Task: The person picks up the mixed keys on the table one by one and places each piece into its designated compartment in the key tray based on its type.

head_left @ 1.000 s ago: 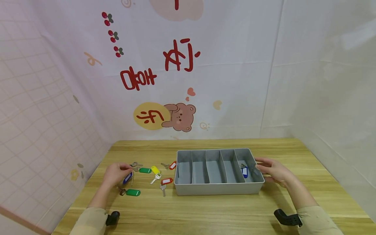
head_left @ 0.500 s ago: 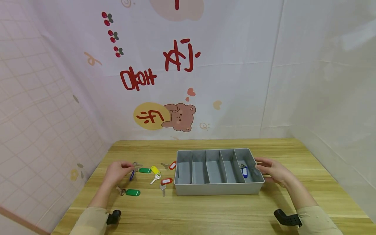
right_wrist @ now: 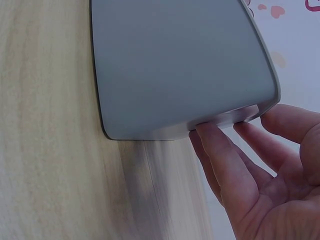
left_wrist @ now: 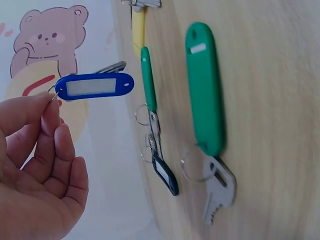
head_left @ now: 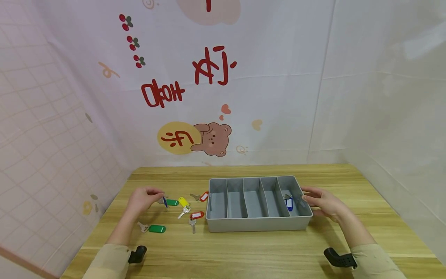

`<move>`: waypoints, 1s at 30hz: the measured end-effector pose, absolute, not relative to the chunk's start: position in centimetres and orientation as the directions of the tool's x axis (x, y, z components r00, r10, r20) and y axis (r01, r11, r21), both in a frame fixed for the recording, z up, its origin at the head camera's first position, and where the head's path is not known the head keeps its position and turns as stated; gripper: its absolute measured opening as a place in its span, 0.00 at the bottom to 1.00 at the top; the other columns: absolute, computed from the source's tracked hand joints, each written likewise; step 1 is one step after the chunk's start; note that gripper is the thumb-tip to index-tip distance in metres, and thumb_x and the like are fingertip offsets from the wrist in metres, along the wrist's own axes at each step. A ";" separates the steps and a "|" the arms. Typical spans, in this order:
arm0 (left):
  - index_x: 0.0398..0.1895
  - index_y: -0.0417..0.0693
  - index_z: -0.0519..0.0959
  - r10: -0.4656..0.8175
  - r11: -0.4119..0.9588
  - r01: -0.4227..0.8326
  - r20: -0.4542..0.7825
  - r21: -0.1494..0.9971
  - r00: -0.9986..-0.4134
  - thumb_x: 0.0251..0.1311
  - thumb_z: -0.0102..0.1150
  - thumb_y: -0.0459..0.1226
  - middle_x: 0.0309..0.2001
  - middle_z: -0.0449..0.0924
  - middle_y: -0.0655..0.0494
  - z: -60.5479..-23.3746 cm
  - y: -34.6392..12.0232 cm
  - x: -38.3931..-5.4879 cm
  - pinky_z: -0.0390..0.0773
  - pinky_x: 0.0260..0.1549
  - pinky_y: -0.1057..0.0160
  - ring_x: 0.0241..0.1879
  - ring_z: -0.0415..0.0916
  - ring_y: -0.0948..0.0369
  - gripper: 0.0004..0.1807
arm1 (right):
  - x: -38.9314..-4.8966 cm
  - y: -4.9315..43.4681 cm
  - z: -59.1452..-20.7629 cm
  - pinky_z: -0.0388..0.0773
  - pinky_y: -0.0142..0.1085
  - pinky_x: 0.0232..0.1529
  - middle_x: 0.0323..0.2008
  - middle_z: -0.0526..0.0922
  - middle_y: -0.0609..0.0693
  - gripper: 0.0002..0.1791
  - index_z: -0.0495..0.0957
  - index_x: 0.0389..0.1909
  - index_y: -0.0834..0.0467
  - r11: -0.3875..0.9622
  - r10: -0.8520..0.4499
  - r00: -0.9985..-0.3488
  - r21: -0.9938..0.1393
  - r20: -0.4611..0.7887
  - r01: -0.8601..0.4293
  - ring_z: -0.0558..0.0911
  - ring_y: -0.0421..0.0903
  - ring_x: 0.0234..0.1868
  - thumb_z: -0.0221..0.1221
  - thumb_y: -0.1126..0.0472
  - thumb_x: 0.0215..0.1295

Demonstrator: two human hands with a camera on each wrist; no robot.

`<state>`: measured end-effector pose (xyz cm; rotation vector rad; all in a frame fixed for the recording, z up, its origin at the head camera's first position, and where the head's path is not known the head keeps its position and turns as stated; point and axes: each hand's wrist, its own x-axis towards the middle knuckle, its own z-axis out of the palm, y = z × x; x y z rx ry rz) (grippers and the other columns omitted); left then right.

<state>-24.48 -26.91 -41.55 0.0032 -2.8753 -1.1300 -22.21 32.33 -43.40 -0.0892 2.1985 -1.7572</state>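
In the left wrist view, my left hand [left_wrist: 42,160] pinches the ring of a key with a blue tag [left_wrist: 95,87]; the key partly shows behind the tag. The hand [head_left: 143,201] is above the table's left side, near a green-tagged key [head_left: 172,202]. My right hand [head_left: 324,201] touches the right end of a grey divided box [head_left: 258,224]. In the right wrist view, its fingers [right_wrist: 225,165] lie fairly straight against the box's wall [right_wrist: 180,65]. Another blue-tagged key [head_left: 289,203] lies in the box's rightmost compartment.
Around the left hand lie a second green tag [head_left: 157,229] with a key, a yellow tag [head_left: 183,201] and red tags [head_left: 197,215] with keys. A dark tag [left_wrist: 166,175] shows in the left wrist view. A printed curtain [head_left: 278,116] hangs behind the table.
My left hand has moved a little right and away from me, lifting the blue-tagged key off the table. The right hand and box have stayed in place.
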 end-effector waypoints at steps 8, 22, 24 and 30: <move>0.41 0.40 0.87 0.008 0.692 0.064 0.081 0.719 -0.997 0.63 0.66 0.39 0.40 0.86 0.48 -41.0 -25.7 -24.4 0.78 0.35 0.59 0.39 0.80 0.53 0.11 | -22.3 32.3 -43.6 0.82 0.47 0.46 0.62 0.69 0.71 0.36 0.50 0.73 0.74 0.220 -0.255 -0.945 -0.964 -0.207 0.152 0.80 0.55 0.53 0.55 0.62 0.74; 0.42 0.40 0.87 0.027 0.621 0.075 0.074 0.780 -0.997 0.62 0.67 0.40 0.40 0.86 0.49 -40.2 -23.4 -23.9 0.78 0.34 0.62 0.38 0.80 0.57 0.12 | -22.3 32.3 -43.5 0.81 0.47 0.47 0.62 0.69 0.71 0.36 0.49 0.73 0.75 0.214 -0.253 -0.945 -0.965 -0.205 0.152 0.80 0.55 0.53 0.55 0.63 0.74; 0.42 0.40 0.87 0.035 0.607 0.076 0.069 0.791 -0.997 0.62 0.67 0.40 0.40 0.86 0.49 -40.1 -23.0 -23.8 0.78 0.35 0.62 0.39 0.81 0.57 0.12 | -22.3 32.3 -43.5 0.81 0.47 0.46 0.62 0.69 0.71 0.36 0.50 0.73 0.75 0.218 -0.251 -0.945 -0.964 -0.207 0.153 0.80 0.55 0.53 0.55 0.62 0.74; 0.43 0.40 0.87 0.059 0.577 0.088 0.066 0.812 -0.996 0.63 0.66 0.40 0.41 0.85 0.50 -39.5 -21.9 -23.7 0.79 0.38 0.59 0.42 0.81 0.55 0.12 | -22.3 32.2 -43.4 0.81 0.46 0.46 0.62 0.70 0.70 0.36 0.49 0.73 0.75 0.219 -0.252 -0.945 -0.963 -0.210 0.155 0.80 0.55 0.53 0.55 0.62 0.74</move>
